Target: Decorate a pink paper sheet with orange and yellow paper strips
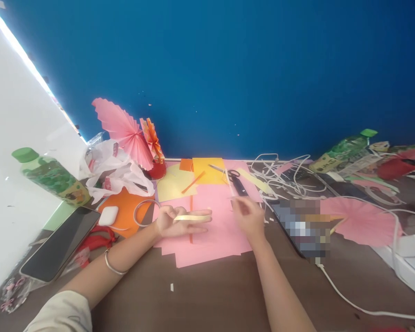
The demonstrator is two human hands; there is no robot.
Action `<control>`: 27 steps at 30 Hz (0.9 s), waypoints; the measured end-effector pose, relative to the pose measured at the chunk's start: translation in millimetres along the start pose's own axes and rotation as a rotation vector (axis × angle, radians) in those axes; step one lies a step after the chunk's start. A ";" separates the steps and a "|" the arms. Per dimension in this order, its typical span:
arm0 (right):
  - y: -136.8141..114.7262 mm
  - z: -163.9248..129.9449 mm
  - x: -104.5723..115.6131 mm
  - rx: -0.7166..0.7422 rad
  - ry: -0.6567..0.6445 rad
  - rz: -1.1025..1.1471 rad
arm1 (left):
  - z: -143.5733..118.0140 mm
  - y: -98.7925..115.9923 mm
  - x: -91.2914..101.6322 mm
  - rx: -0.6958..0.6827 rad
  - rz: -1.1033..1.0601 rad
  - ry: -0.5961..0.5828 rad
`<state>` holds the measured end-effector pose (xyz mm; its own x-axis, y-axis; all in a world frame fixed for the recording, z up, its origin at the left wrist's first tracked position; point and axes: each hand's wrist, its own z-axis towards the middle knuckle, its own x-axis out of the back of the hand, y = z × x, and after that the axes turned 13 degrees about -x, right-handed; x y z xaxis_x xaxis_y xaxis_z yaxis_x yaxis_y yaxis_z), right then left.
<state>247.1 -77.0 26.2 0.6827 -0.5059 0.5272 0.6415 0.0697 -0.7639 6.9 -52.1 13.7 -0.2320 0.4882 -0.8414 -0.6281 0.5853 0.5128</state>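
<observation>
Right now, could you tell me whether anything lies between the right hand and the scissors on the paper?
Nothing visible does. The right hand hovers over the pink paper, just short of the scissors. The left hand, with its yellow strip, lies off to the side.

A deep blue painted wall [228, 69] fills the upper part of the view, matte and even, with a few tiny pale specks on it. On the left a plain white wall [10, 138] meets it at a slanted corner, and a narrow strip of very bright light [24, 57] runs along that join, washed out to white. Below stands a dark brown wooden tabletop [210, 295] that reaches back to the foot of the blue wall, its surface dull with a faint grain. The light is soft and even across the desk, brighter toward the left side and dimmer at the right edge.
</observation>
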 end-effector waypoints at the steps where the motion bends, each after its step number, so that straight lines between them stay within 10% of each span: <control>1: -7.5 -4.0 -0.5 0.001 -0.199 0.086 | -0.5 0.8 -0.5 0.005 -0.017 0.004; 5: -29.2 -19.3 1.4 -0.145 -1.096 0.188 | -2.1 2.9 -0.6 0.041 -0.092 -0.013; 8: -38.2 -28.3 -0.3 -0.255 -1.348 0.161 | -2.8 3.0 -1.0 0.046 -0.145 -0.053; 17: -38.0 -29.6 -18.6 -0.480 -0.840 0.621 | -4.2 0.6 -1.5 0.060 -0.169 -0.026; 27: -23.5 -34.4 -32.0 -0.694 -0.771 1.128 | -3.8 0.4 -1.2 0.049 -0.191 0.013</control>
<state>198.1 -92.0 14.5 0.8370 0.1036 -0.5372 -0.4547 -0.4144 -0.7884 4.1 -55.0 14.3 -0.1219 0.3574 -0.9260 -0.6246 0.6974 0.3514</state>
